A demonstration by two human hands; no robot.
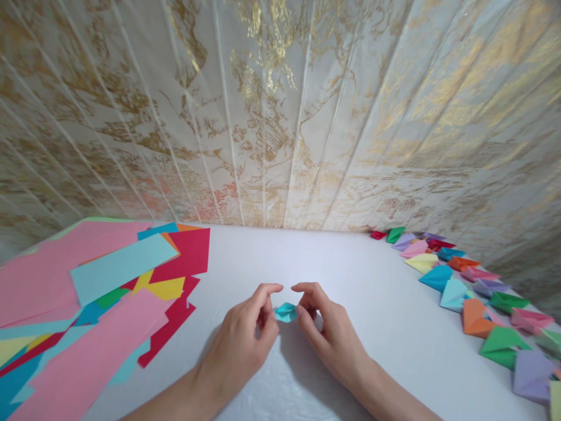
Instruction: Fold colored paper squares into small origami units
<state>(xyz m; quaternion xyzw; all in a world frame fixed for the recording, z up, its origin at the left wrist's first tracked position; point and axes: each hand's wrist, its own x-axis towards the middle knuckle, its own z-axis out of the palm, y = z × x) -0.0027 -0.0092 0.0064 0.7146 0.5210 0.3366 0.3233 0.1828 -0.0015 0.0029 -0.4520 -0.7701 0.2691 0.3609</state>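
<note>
A small turquoise piece of folded paper, shaped like a paper boat [286, 313], is between my two hands just above the white table or on it; which of the two I cannot tell. My left hand [248, 327] pinches its left end, with the index finger curved above it. At the right end, the thumb and bent fingers of my right hand [331, 327] close on the paper. Both index fingertips point toward each other over the boat, a small gap apart. Some of the lower fingers are hidden behind the hands.
Loose coloured paper strips and sheets, including a pink sheet [100, 345], a light blue strip [125, 266] and a red sheet [186, 251], overlap at left. Several folded paper pieces [504, 345] line the right side of the white table [280, 251]. A gold-patterned curtain [263, 117] hangs behind.
</note>
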